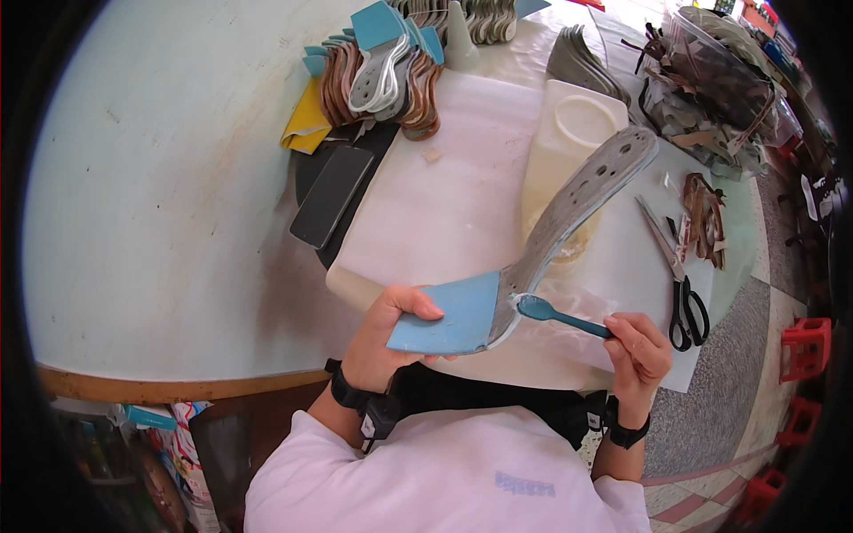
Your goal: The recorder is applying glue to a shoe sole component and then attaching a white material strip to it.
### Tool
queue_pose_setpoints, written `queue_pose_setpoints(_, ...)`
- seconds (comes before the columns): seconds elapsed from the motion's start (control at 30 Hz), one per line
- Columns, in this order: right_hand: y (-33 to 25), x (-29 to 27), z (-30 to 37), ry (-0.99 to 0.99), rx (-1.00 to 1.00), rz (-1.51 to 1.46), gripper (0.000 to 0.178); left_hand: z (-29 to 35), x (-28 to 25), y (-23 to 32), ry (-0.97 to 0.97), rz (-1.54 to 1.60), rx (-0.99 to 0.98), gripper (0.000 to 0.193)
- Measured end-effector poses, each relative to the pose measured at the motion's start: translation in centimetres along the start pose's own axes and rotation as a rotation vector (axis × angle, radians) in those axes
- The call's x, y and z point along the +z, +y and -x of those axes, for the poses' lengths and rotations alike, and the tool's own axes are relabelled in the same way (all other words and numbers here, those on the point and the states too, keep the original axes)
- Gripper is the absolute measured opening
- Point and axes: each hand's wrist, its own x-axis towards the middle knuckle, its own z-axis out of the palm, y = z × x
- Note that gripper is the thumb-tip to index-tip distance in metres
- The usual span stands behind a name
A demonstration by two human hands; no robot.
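My left hand (378,329) is closed on a grey shoe insole (577,200) with holes along its front part. Its thumb lies on top of the light blue piece (453,311) that covers the near end. The insole curves up and away to the right. A teal toothbrush-like brush (573,320) is pinched by its handle in my right hand (638,351). The brush head touches or nearly touches the insole's edge beside the blue piece, where a little whitish stuff shows. Behind the insole lies a cream plastic container (546,124), partly hidden.
Stacked insoles (373,84) stand at the back, next to a pale cone (460,40) and a yellow cloth (307,120). A black phone (333,197) lies left. Black-handled scissors (684,302), brown scraps (705,218) and a heaped bag of scraps (711,89) are right. Red stools (806,349) stand beyond.
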Motion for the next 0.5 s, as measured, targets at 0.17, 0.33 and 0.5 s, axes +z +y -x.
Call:
queue_pose_setpoints(0.17, 0.0, -0.3, -0.1, 0.096, -0.027, 0.072, 0.021, 0.3, -0.6, -0.4, 0.041, -0.022, 0.009, 0.029)
queue_pose_setpoints(0.33, 1.3, -0.7, 0.4, 0.318, -0.09, 0.204, 0.02, 0.2, -0.7, -0.4, 0.002, -0.017, -0.051, 0.03)
queue_pose_setpoints(0.5, 1.9, -1.6, 0.8, 0.613, 0.017, -0.001, 0.025, 1.2, 0.5, -0.5, 0.098, -0.134, 0.081, 0.032)
